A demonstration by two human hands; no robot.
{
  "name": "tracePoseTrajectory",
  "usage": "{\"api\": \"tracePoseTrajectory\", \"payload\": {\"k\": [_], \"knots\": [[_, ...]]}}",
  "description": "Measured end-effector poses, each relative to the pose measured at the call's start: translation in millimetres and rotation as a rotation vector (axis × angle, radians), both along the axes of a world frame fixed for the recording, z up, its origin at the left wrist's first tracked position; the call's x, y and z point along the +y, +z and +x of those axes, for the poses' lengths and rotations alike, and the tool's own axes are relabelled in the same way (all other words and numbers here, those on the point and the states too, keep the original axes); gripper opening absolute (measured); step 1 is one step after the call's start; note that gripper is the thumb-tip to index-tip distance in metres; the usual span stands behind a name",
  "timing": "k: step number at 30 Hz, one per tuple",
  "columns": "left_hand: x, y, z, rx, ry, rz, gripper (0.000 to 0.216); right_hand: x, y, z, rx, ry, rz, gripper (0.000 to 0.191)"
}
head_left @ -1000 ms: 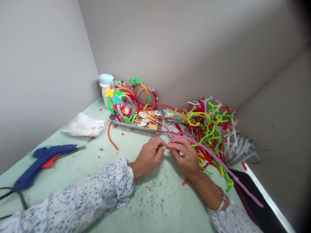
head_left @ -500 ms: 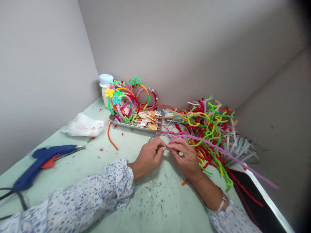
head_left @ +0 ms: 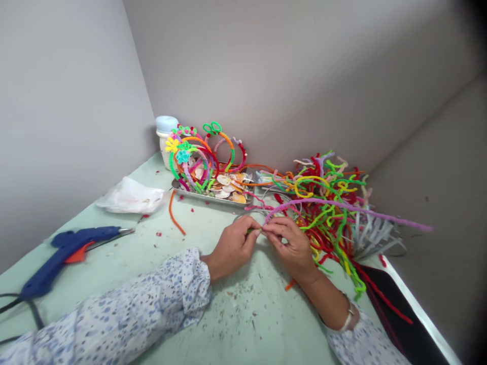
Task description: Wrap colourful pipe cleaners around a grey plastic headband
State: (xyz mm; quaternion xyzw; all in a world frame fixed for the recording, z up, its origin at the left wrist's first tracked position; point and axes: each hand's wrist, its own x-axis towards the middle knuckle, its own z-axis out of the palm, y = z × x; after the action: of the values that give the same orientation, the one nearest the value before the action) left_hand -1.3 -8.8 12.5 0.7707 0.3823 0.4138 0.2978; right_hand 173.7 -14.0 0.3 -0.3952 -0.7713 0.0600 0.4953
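Observation:
My left hand and my right hand meet at the fingertips above the table, both closed in a pinch. A long purple pipe cleaner rises from my right fingertips, arching away to the right over the pile. Between my left thumb and forefinger shows a small bit of green, seemingly a green pipe cleaner; most of it is hidden by the fingers. The joint between green and purple is too small to make out. Behind my hands lies a thin grey wire loop.
A metal tray holds shells and several pipe-cleaner-wrapped headbands. A tangled heap of coloured pipe cleaners fills the right. At left lie a blue glue gun and a white plastic bag. A lidded container stands behind.
The purple pipe cleaner's free end has swung upward, from low over the table's right edge to nearly level. My hands have stayed almost in place, still pinching.

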Motion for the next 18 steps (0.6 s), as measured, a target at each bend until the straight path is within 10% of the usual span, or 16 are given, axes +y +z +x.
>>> {"api": "tracePoseTrajectory", "payload": {"k": [18], "knots": [[-0.2,-1.3,-0.2,0.085,0.039,0.044,0.013,0.1,2.4,-1.8,-0.023,0.004,-0.115,0.012]]}}
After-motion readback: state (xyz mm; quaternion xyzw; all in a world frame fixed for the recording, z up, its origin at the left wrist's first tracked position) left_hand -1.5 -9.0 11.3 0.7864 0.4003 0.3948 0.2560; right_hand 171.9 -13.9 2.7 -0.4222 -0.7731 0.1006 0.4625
